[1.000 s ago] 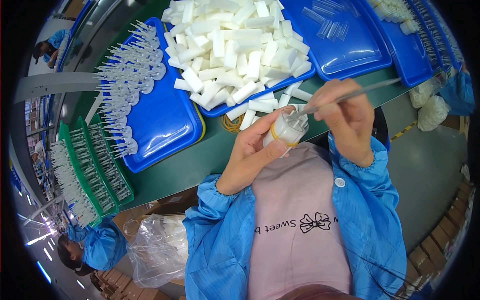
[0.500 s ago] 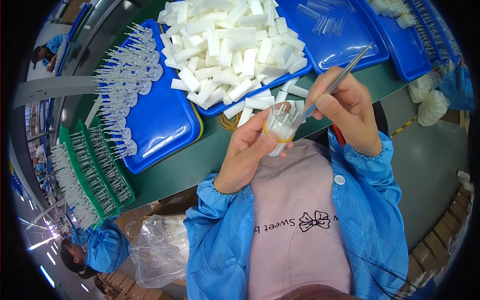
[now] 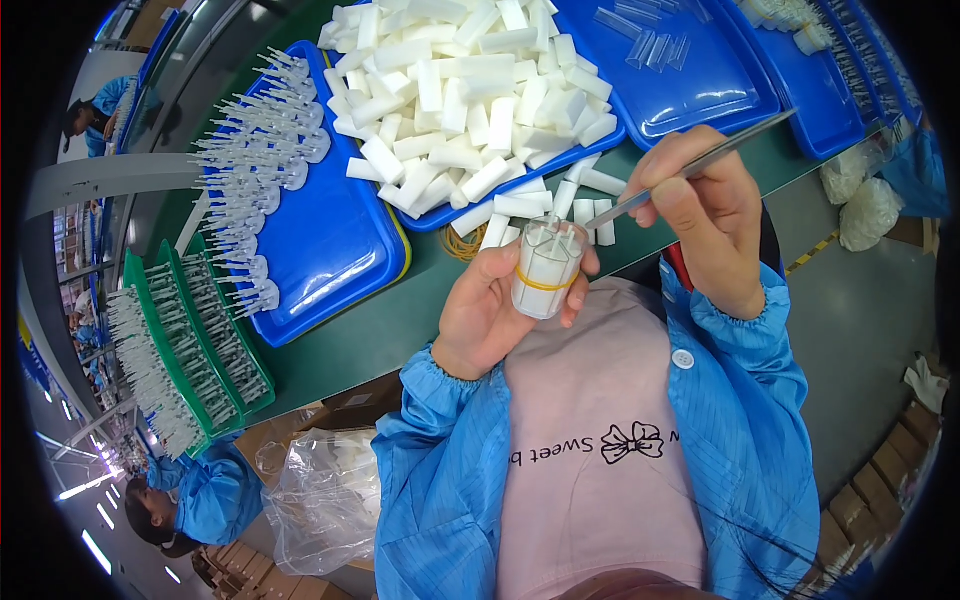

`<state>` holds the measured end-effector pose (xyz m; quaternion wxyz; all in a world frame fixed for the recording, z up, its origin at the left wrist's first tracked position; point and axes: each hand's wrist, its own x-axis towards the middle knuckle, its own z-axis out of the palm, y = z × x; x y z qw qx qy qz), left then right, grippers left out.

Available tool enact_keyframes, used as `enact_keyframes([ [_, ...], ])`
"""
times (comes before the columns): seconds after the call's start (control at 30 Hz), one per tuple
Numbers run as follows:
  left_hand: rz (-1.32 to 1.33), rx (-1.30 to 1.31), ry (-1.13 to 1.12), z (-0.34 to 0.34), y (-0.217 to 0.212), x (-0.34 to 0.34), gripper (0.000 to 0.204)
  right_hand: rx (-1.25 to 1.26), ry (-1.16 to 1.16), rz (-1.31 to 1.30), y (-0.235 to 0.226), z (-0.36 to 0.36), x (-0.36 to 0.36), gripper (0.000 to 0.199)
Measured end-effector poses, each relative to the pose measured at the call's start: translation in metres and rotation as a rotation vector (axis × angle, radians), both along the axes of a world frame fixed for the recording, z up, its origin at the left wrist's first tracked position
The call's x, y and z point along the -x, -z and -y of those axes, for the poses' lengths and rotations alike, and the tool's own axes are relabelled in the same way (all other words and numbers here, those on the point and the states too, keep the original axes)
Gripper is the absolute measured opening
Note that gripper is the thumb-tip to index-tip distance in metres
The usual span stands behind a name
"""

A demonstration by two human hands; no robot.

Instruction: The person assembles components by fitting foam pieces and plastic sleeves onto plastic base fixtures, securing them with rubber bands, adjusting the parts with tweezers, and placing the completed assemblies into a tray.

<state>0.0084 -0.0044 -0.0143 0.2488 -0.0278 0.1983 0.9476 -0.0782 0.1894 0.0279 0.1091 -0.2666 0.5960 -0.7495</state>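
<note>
My left hand [image 3: 490,305] is wrapped round a small clear cup-shaped part [image 3: 545,272] with white pieces inside. A yellow rubber band [image 3: 543,285] circles its middle, and several white and clear prongs show at its top. My right hand [image 3: 700,200] grips metal tweezers [image 3: 715,152] between thumb and fingers. Their thin tip points down at the cup's upper right rim; whether it touches cannot be made out. Just beyond the cup, loose white foam blocks [image 3: 603,222] lie on the green table, beside a bundle of rubber bands [image 3: 462,243].
A heap of white foam blocks [image 3: 455,90] fills a blue tray. Left of it, another blue tray [image 3: 330,250] carries white spiked parts [image 3: 265,150]. Green racks [image 3: 190,345] stand at the table's left. Clear plastic pieces [image 3: 655,50] lie in a right-hand blue tray [image 3: 690,100].
The cup has turned more upright in my left hand, whose fingers have opened out around it. My right hand has swung the tweezers to a flatter slant, tail end shifted right.
</note>
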Motion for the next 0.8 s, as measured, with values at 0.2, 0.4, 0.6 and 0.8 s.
enact_keyframes([
  [0.2, 0.057, 0.095, 0.054, -0.002, -0.002, 0.001, 0.052, -0.079, -0.135, 0.074, -0.003, 0.002, 0.0, 0.015],
  [0.4, -0.012, 0.139, 0.033, -0.006, 0.0, -0.002, 0.061, -0.244, -0.134, -0.088, -0.011, 0.008, 0.0, 0.016],
  [0.6, 0.114, 0.008, 0.107, -0.007, 0.008, -0.004, 0.067, -0.252, -0.041, -0.208, -0.001, 0.011, -0.005, 0.015],
  [0.8, 0.131, -0.166, 0.161, -0.009, 0.008, -0.001, 0.069, -0.052, -0.104, 0.093, -0.005, -0.001, 0.004, 0.011],
])
